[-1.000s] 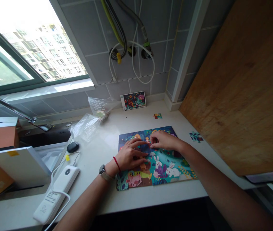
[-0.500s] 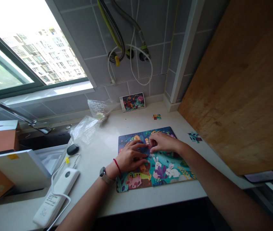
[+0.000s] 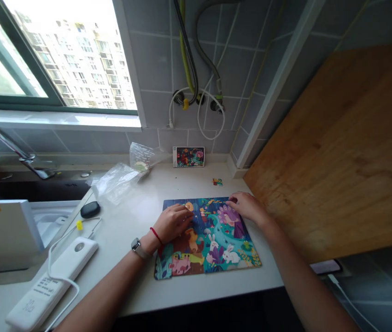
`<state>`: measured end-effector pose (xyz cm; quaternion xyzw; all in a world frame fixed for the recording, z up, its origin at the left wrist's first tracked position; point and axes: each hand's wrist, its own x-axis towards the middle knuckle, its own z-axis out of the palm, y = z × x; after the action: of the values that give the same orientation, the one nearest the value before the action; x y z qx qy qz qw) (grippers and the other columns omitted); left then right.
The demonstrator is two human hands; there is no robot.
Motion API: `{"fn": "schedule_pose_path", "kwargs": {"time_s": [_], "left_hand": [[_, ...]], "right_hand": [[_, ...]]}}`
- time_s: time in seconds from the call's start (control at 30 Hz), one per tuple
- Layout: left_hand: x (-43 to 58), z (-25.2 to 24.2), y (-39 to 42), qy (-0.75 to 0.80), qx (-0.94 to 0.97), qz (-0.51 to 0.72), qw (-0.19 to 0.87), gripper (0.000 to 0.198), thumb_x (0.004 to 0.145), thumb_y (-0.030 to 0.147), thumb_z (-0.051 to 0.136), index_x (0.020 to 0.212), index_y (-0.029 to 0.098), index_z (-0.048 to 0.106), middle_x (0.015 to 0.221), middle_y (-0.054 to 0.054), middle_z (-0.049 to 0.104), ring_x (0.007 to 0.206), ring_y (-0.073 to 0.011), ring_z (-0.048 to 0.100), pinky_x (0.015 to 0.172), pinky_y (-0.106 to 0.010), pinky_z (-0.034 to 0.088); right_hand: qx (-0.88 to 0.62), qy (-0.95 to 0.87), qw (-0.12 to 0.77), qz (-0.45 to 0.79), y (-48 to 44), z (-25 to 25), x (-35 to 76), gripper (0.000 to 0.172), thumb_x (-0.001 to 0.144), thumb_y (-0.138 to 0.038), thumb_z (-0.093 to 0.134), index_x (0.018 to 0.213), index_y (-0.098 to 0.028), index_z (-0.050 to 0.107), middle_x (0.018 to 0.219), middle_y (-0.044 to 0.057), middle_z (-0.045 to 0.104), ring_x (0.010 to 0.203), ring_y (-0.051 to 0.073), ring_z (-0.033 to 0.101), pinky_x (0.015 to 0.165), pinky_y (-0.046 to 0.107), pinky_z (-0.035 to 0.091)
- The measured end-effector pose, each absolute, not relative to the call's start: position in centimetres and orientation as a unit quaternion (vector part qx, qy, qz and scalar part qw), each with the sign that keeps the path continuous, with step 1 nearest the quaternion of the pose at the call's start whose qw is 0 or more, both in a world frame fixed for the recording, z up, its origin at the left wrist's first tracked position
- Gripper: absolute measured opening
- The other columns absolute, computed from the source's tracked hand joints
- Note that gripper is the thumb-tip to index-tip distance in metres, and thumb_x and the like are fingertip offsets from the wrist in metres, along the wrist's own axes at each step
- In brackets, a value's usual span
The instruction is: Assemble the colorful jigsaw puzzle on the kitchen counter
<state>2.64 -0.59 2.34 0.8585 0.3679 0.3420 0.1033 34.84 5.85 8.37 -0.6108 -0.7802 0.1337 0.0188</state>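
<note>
A colourful jigsaw puzzle [image 3: 223, 235] with rabbits and a peacock lies on the white counter, most of its picture joined. My left hand [image 3: 173, 223] rests on its left part, palm down, fingers stretched and slightly bent, with nothing held. At the upper right corner, my right hand [image 3: 247, 206] has its bent fingers and thumb closed at the puzzle's edge; the fingertips partly hide that corner. Behind the puzzle lies a small loose puzzle piece [image 3: 217, 182]. A reference picture card [image 3: 189, 157] leans against the tiled wall.
A crumpled clear plastic bag [image 3: 118, 182] lies left of the card. A white power bank [image 3: 52, 281] with a cable and a black oval object [image 3: 90, 210] are at left, beside the sink [image 3: 40, 190]. A large wooden board [image 3: 341, 161] stands on the right.
My right hand has moved from the puzzle's middle to its upper right corner, uncovering the peacock. My left hand stays on the left part. The loose piece at right is out of sight.
</note>
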Motion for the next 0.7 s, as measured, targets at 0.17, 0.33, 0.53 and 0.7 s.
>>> {"fn": "schedule_pose_path", "kwargs": {"time_s": [0.17, 0.33, 0.53, 0.7], "left_hand": [[2.6, 1.9, -0.5, 0.374, 0.851, 0.349, 0.121, 0.025, 0.105, 0.030, 0.053, 0.100, 0.021, 0.076, 0.093, -0.008, 0.077, 0.085, -0.0208, 0.072, 0.077, -0.031, 0.059], [2.6, 1.7, -0.3, 0.373, 0.836, 0.377, 0.141, 0.025, 0.102, 0.029, 0.053, 0.099, 0.022, 0.077, 0.092, -0.006, 0.078, 0.083, -0.0193, 0.074, 0.076, -0.029, 0.059], [2.7, 1.4, -0.1, 0.380, 0.821, 0.402, 0.142, 0.024, 0.099, 0.027, 0.053, 0.094, 0.024, 0.077, 0.091, -0.004, 0.078, 0.081, -0.0178, 0.074, 0.075, -0.026, 0.058], [2.8, 1.1, -0.1, 0.387, 0.823, 0.390, 0.144, 0.023, 0.099, 0.028, 0.054, 0.096, 0.023, 0.077, 0.092, -0.005, 0.079, 0.080, -0.0187, 0.074, 0.073, -0.026, 0.056]], "right_hand": [[-0.653, -0.740, -0.145, 0.072, 5.6, 10.0, 39.4, 0.036, 0.074, -0.018, 0.090, 0.108, -0.016, 0.079, 0.118, 0.019, 0.075, 0.115, 0.035, 0.070, 0.090, 0.037, 0.051], [-0.645, -0.718, -0.260, 0.025, 4.4, 11.1, 40.1, 0.033, 0.098, -0.034, 0.073, 0.127, -0.020, 0.068, 0.134, 0.012, 0.066, 0.116, 0.027, 0.067, 0.098, 0.045, 0.058], [-0.627, -0.712, -0.313, 0.030, 4.4, 11.8, 39.2, 0.035, 0.103, -0.038, 0.067, 0.133, -0.021, 0.064, 0.136, 0.010, 0.065, 0.114, 0.025, 0.068, 0.096, 0.046, 0.060], [-0.628, -0.712, -0.313, 0.035, 4.7, 11.5, 39.5, 0.037, 0.102, -0.038, 0.068, 0.133, -0.020, 0.064, 0.135, 0.010, 0.065, 0.114, 0.026, 0.068, 0.095, 0.047, 0.060]]}}
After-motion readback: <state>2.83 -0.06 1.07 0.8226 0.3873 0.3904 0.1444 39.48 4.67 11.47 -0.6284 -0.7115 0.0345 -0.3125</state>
